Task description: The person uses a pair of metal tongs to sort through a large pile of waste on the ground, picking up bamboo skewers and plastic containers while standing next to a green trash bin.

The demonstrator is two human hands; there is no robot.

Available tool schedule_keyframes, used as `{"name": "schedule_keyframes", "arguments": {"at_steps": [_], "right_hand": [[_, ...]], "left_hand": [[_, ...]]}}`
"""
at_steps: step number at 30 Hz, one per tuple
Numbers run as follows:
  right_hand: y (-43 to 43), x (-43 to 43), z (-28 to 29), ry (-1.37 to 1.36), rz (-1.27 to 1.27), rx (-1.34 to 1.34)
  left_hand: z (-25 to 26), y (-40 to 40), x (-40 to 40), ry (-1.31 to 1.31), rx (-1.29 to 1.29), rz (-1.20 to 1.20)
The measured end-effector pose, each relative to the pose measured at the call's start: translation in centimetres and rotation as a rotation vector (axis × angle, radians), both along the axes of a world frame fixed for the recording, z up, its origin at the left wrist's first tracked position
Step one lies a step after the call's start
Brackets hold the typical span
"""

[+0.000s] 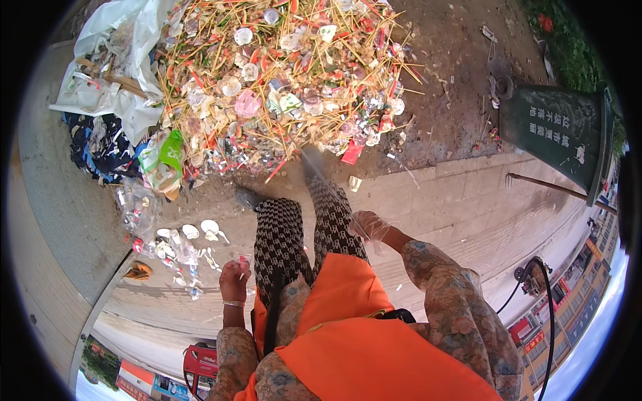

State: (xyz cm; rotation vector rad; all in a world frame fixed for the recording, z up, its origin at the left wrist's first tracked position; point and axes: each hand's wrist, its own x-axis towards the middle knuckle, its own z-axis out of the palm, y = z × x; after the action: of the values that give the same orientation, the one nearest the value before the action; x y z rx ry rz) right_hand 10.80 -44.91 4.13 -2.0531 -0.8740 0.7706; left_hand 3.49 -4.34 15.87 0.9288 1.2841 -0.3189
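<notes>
My left hand (233,281), bare with a band at the wrist, has its fingers curled around a small clear and reddish piece of plastic (243,258). In a thin clear plastic glove, my right hand (370,226) is closed on a long thin metal rod (328,178), perhaps one arm of tongs. Its far end reaches towards the near edge of a large garbage heap (281,95). Wooden skewers, plastic cups, napkins and food scraps make up the heap. A red packet (352,152) lies at its edge.
White plastic lids and spoons (190,231) are scattered at the left, near a clear bag (138,208). Dark cloth (98,145) and a white sack (113,55) flank the heap. A green bin (556,130) and a long-handled rake (546,185) are at the right.
</notes>
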Motion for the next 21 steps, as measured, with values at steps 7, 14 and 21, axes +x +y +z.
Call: {"name": "schedule_keyframes", "arguments": {"at_steps": [7, 14, 21], "right_hand": [[-4.0, -0.7, 0.0, 0.604, -0.229, -0.018], [-5.8, 3.6, -4.4, 0.052, 0.029, -0.153], [-5.3, 7.6, -8.4, 0.052, 0.137, -0.410]], "left_hand": [[-0.5, 0.7, 0.0, 0.047, 0.022, -0.001], [-0.9, 0.2, 0.3, 0.020, -0.019, -0.020], [-0.7, 0.6, -0.4, 0.021, 0.010, -0.001]]}}
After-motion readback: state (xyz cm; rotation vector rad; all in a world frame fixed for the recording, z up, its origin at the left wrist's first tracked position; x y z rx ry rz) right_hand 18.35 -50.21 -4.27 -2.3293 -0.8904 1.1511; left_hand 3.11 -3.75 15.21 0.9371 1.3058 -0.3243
